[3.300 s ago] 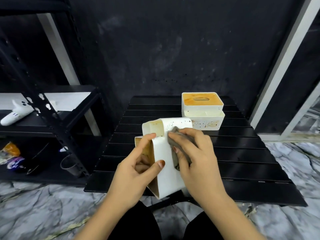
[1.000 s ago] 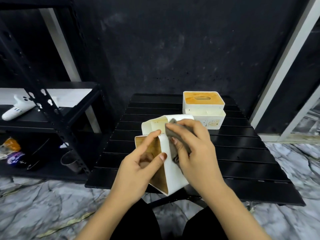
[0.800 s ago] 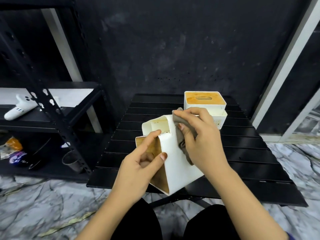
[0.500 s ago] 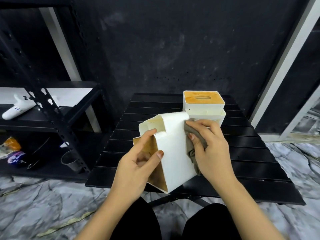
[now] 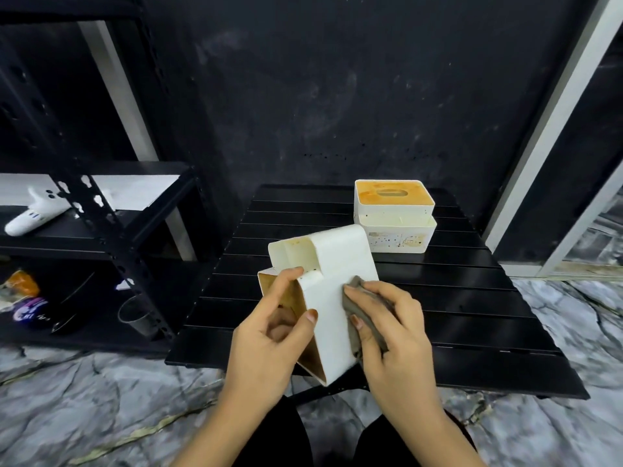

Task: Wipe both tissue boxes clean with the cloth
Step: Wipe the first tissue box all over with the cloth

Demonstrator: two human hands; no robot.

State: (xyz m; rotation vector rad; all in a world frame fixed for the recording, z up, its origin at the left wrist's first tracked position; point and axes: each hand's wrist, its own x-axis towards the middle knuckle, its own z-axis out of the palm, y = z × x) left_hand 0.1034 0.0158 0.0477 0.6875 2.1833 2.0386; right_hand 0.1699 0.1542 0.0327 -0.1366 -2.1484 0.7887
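A white tissue box (image 5: 332,288) is held tipped on end above the near edge of the black slatted table (image 5: 472,315), its stained orange lid facing left. My left hand (image 5: 269,335) grips its left edge, thumb on the white side. My right hand (image 5: 387,328) presses a grey cloth (image 5: 359,305) against the box's white right side. A second tissue box (image 5: 393,215) stands upright at the back of the table, its lid orange-stained and its front wall speckled with dark spots.
A black metal shelf unit (image 5: 101,224) stands to the left, holding a white toy plane (image 5: 33,212), a glass cup (image 5: 135,313) and some packets. The floor is grey marble. A white door frame (image 5: 546,129) rises at the right.
My right hand has slid the cloth from the top of the box's white side down toward its lower right part. My left hand has kept its hold and tilted the box slightly.
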